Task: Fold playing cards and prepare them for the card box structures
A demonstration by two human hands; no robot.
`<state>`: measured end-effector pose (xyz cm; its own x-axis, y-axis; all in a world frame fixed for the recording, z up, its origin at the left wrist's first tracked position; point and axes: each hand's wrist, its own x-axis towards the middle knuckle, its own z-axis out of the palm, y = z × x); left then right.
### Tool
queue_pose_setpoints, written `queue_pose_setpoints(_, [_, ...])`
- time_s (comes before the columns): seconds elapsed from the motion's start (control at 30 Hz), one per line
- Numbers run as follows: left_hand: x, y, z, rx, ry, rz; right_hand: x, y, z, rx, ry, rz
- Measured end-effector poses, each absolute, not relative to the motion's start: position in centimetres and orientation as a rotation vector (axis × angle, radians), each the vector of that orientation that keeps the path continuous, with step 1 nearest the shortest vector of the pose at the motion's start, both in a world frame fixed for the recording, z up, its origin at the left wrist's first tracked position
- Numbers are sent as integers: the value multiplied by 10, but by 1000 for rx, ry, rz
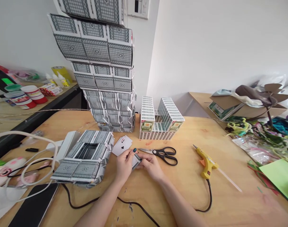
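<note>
A grey-patterned playing card [135, 161], seemingly folded, is held between both hands above the table. My left hand [125, 164] pinches its left side, and my right hand [151, 164] closes on its right side. Loose playing cards [122, 145] lie face up just beyond my left hand. Black-handled scissors [164, 153] rest behind my right hand. To the left sits a structure of folded cards [86, 164] with a rectangular opening. A yellow glue gun [207, 162] lies at the right, a clear glue stick [230, 180] protruding from its back.
A tall stack of folded-card blocks [99, 52] rises at the back. Beside it stand stacked card boxes [158, 135]. A black cable [139, 206] crosses the front. At left are a phone [34, 206] and white cables; at right, a cardboard box [243, 110] and craft scraps.
</note>
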<state>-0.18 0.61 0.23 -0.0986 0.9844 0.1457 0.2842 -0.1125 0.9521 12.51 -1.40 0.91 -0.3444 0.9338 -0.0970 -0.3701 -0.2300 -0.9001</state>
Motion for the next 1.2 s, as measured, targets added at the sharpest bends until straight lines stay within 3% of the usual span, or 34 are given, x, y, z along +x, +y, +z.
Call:
queue_pose_setpoints(0.53, [4,5,-2,1688,1367,1322,121,-10,-1,-1092,-963,1365])
queue_pose_setpoints(0.93, [-1,7,-9,1878,1409,1216,132,-8,5,-1011,-1190,1386])
queue_pose_setpoints(1.2, [0,8,-2,1902,1338,1360,137,-7,10,-900,-1244,1484])
